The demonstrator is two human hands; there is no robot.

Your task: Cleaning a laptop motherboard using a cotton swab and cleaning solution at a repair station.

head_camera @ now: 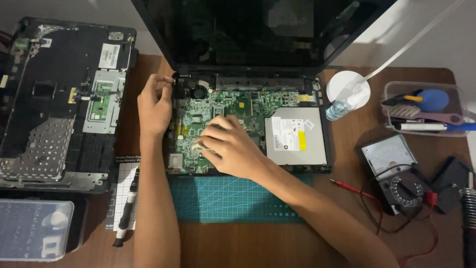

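While two hands, left hand and right hand, touch one motherboard.

A brown wooden tabletop carries an opened laptop at the middle, its near edge on a teal cutting mat, with a detached black laptop cover lying to the left. At the near left sit a clear plastic box and a black pen (on a white gridded sheet). On the right lie an analog multimeter with red leads, a clear tool tray, and what seems to be a small spray bottle.
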